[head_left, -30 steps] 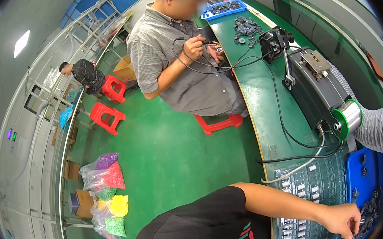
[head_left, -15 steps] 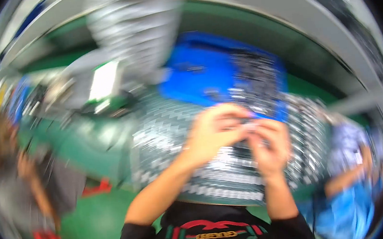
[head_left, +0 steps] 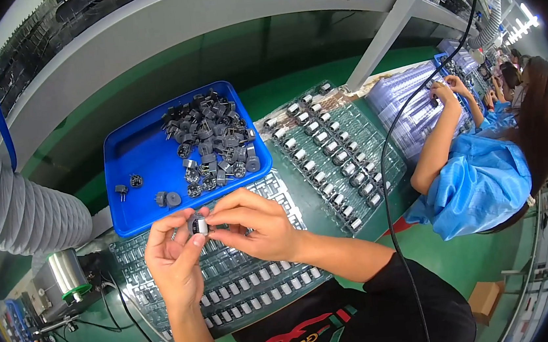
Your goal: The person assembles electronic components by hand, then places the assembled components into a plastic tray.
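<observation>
Both of my hands meet over a clear plastic tray (head_left: pixel 245 286) of small cylindrical parts. A small round part (head_left: pixel 199 226) with a silver face is pinched between my left hand (head_left: pixel 173 256) and my right hand (head_left: pixel 253 224). Just beyond my fingers lies a blue tray (head_left: pixel 138 164) with a heap of dark round parts (head_left: pixel 212 144) in its far right corner and a few loose ones at its near left.
A second clear tray (head_left: pixel 331 152) of silver-capped parts lies to the right. A person in a blue smock (head_left: pixel 480 184) works at stacked clear trays (head_left: pixel 413 105) further right. A grey ribbed hose (head_left: pixel 6 203) and a solder spool (head_left: pixel 66 273) stand at left. A black cable (head_left: pixel 390 179) hangs down.
The view has swung from a person at the far left, through a blur, to the bench in front. My hands now hold a small part together in sharp view.
</observation>
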Demonstrator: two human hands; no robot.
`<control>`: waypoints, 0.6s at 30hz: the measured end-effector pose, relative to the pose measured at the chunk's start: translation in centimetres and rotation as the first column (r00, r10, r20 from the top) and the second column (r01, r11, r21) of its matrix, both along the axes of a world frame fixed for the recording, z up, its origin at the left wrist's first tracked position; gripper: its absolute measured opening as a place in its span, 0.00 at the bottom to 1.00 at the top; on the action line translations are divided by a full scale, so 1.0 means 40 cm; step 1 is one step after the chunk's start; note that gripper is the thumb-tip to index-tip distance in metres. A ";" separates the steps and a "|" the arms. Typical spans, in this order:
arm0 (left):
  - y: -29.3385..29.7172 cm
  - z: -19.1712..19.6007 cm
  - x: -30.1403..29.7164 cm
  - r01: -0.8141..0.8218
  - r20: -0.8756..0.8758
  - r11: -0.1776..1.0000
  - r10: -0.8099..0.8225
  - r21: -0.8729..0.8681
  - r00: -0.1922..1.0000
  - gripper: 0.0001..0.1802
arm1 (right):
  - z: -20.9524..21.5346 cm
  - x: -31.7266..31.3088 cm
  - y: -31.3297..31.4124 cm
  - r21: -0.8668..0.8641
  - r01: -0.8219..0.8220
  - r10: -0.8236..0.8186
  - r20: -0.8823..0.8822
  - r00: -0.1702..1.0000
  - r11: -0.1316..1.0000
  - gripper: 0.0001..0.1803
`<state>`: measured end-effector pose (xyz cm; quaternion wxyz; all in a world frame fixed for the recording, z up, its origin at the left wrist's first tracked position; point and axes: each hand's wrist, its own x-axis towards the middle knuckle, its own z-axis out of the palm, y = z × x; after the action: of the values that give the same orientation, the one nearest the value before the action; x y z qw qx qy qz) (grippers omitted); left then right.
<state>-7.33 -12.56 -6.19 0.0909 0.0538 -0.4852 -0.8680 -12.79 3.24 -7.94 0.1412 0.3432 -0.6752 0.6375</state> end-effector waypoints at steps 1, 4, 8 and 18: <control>-0.003 0.000 0.000 -0.010 -0.007 0.999 0.010 -0.031 1.000 0.19 | -0.002 0.001 -0.001 0.012 -0.020 0.019 0.044 0.999 1.000 0.13; -0.004 -0.005 0.000 -0.071 -0.068 0.986 0.061 -0.152 0.996 0.19 | 0.003 0.004 -0.006 -0.023 -0.096 0.098 0.200 0.975 0.995 0.13; 0.021 -0.014 -0.004 -0.145 -0.190 0.941 0.089 -0.306 0.978 0.21 | 0.017 0.014 -0.001 -0.177 -0.142 0.214 0.500 0.839 0.974 0.11; 0.063 -0.035 0.001 -0.292 -0.244 0.757 0.179 -0.584 0.953 0.23 | 0.010 0.002 -0.001 -0.190 -0.154 0.232 0.510 0.828 0.970 0.09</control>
<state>-7.28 -10.02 -7.60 0.2538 0.0065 -0.7201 -0.6458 -12.72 3.21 -7.52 -0.0916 0.2103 -0.6031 0.7640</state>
